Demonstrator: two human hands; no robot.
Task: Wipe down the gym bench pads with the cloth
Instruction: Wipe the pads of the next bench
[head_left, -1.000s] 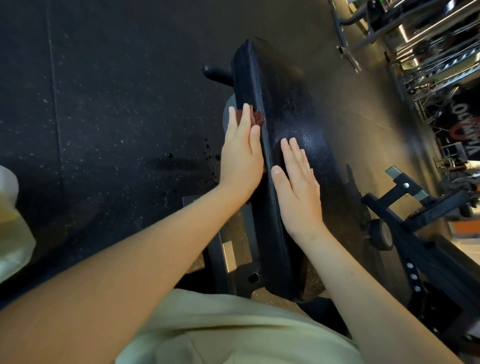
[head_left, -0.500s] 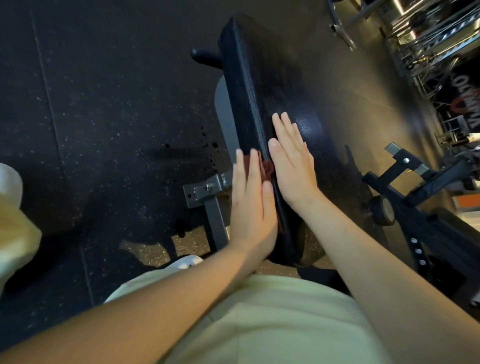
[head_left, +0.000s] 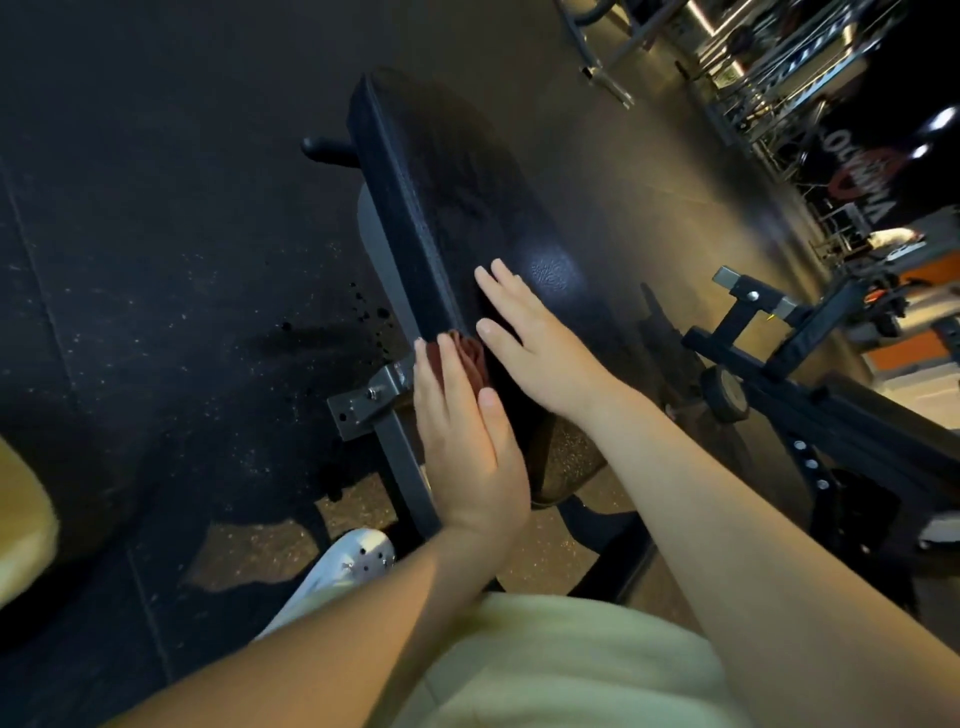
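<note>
Sliding back toward the person, the left hand (head_left: 467, 436) has drawn the cloth (head_left: 471, 356) down the side of the bench pad (head_left: 457, 208). Its straight fingers press the cloth flat beneath them. Just beside it, the right hand (head_left: 535, 343) rests flat on top, grasping nothing. That side looks nearly done, I'd say. No containers show.

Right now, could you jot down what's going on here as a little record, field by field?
place: gym with a dark rubber floor
bench pad: black, long, stretching away from the camera
cloth: reddish-brown, against the pad's side edge
left hand: fingers straight, presses the cloth to the pad's side
right hand: rests flat on the pad's top
nearby: metal bracket under the pad, white shoe
</note>
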